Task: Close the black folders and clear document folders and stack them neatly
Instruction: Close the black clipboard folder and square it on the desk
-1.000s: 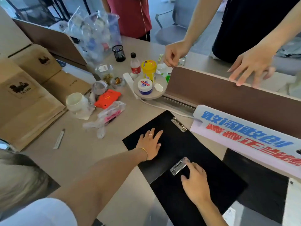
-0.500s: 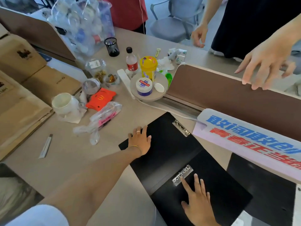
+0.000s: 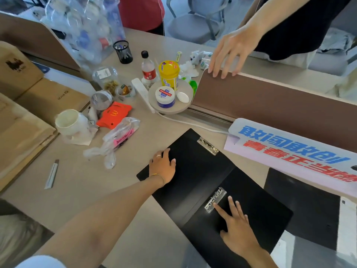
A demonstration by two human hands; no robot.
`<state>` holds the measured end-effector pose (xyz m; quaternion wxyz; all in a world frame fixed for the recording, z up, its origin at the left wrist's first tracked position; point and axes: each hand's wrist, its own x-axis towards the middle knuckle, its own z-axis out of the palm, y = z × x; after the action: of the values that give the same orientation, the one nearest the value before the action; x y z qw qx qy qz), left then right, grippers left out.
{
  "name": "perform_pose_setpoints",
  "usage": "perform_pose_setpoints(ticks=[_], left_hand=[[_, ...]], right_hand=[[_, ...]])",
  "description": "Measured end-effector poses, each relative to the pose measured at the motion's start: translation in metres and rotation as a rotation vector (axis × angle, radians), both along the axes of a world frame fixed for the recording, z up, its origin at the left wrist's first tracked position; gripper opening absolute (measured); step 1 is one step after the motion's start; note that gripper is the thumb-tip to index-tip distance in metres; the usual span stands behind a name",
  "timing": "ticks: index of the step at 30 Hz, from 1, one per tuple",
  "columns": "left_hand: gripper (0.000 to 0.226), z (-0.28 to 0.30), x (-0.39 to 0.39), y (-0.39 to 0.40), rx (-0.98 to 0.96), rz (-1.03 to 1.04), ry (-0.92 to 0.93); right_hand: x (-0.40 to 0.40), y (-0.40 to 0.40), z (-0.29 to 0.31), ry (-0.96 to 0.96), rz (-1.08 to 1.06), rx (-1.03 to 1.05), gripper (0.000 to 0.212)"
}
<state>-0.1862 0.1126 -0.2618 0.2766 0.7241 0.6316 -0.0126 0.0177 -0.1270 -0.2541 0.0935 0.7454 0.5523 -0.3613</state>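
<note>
A black folder lies open and flat on the beige table, with one metal clip at its far edge and another metal clip on its near leaf. My left hand rests palm down on the folder's left leaf near the outer edge, fingers slightly curled. My right hand lies flat on the right leaf, fingers spread, index fingertip touching the near clip. A second black folder lies to the right, partly under a white sign.
A white sign with blue and red characters leans against a brown divider. Another person's hand rests on the divider's top. Clutter sits at the left: a white mug, plastic bag, orange pouch, utility knife, cardboard boxes.
My left hand slid toward the folder's left edge. My right hand drew back below the near clip. The other person's hands shifted; one now rests on the divider's end.
</note>
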Motion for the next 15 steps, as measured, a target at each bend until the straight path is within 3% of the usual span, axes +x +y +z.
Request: perform_pose_setpoints(ticks=[10,15], left_hand=[[0.041,0.068,-0.017,0.005,0.075,0.308,-0.270],[0.025,0.130,-0.023,-0.031,-0.043,0.180,-0.328]], right_hand=[[0.005,-0.005,0.005,0.029,0.017,0.014,0.082],[0.011,-0.010,0.024,0.157,-0.003,0.014,0.079]])
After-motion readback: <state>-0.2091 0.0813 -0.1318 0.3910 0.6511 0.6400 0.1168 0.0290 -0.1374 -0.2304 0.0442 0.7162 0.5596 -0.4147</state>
